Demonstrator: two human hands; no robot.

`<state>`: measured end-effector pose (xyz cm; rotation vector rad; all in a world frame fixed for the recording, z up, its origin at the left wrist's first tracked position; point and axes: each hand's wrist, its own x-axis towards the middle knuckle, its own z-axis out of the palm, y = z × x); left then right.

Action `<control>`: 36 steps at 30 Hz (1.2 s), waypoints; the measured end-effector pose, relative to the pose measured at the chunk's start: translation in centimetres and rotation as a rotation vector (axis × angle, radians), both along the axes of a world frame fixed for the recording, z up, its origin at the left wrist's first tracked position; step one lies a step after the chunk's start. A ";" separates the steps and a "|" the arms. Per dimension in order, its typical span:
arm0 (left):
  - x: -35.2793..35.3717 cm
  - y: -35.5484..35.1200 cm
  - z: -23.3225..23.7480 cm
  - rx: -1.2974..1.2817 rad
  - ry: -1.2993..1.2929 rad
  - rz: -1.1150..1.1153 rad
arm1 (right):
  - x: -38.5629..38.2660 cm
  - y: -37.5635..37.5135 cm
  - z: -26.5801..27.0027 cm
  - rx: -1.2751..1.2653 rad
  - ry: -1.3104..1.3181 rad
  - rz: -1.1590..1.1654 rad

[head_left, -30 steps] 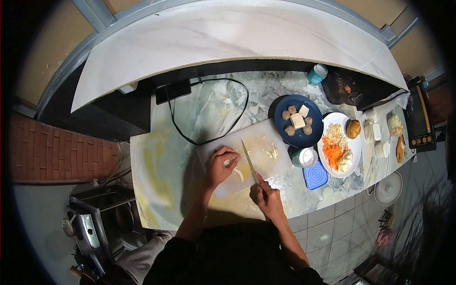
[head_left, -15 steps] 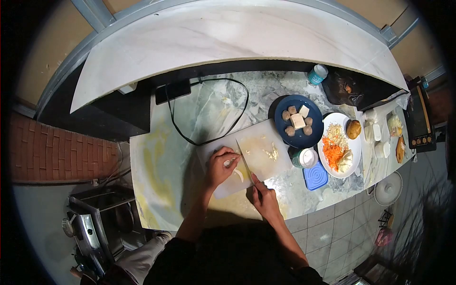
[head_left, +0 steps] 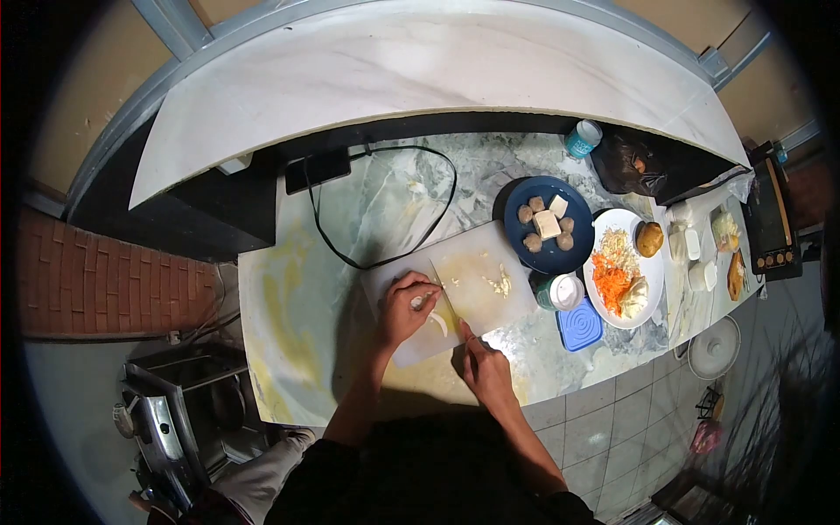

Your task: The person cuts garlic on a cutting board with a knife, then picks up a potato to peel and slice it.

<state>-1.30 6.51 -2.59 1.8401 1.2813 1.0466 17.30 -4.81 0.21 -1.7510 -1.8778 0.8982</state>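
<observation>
My right hand (head_left: 487, 372) is wrapped round the handle of a knife (head_left: 447, 293), whose thin blade points away from me across the white cutting board (head_left: 481, 317). My left hand (head_left: 406, 308) has its fingers curled together on the board, left of the blade. Between those fingers shows a small whitish piece of vegetable (head_left: 417, 302), partly hidden. A pale curved slice (head_left: 439, 324) lies just beside the left hand. Finely chopped pale bits (head_left: 501, 283) are scattered on the board's right half.
A dark blue plate (head_left: 573, 258) holds meatballs and white blocks. On a white plate (head_left: 646, 227) lie shredded carrot, chopped pale pieces and a potato. Nearby are an open jar (head_left: 560, 292) and a blue lid (head_left: 580, 327). A black cable (head_left: 337, 249) loops behind the board.
My right hand and the knife have shifted very slightly. My left hand stays in nearly the same place; the food on the board looks the same.
</observation>
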 end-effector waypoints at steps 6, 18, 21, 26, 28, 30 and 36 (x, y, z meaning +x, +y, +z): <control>-0.1 0.0 -0.4 0.020 0.022 0.003 | 1.0 -0.5 -0.6 0.026 0.066 -0.023; -0.3 -0.1 0.0 -0.045 0.010 0.000 | 0.1 -0.2 0.1 0.002 0.146 -0.063; -0.4 0.1 -0.3 -0.029 0.000 -0.015 | -0.3 -0.2 -0.2 0.046 0.154 -0.068; -0.4 0.1 -0.1 -0.007 0.028 -0.027 | -0.6 0.0 -0.2 0.059 0.138 -0.056; -0.3 0.1 -0.1 -0.015 0.016 -0.027 | -0.6 0.0 -0.3 0.046 0.061 -0.042; -0.3 0.1 -0.1 -0.024 0.005 -0.027 | -0.6 0.0 0.0 0.036 0.047 -0.038; -0.2 0.1 0.1 -0.019 0.016 -0.021 | -0.3 0.1 0.1 0.031 0.053 -0.036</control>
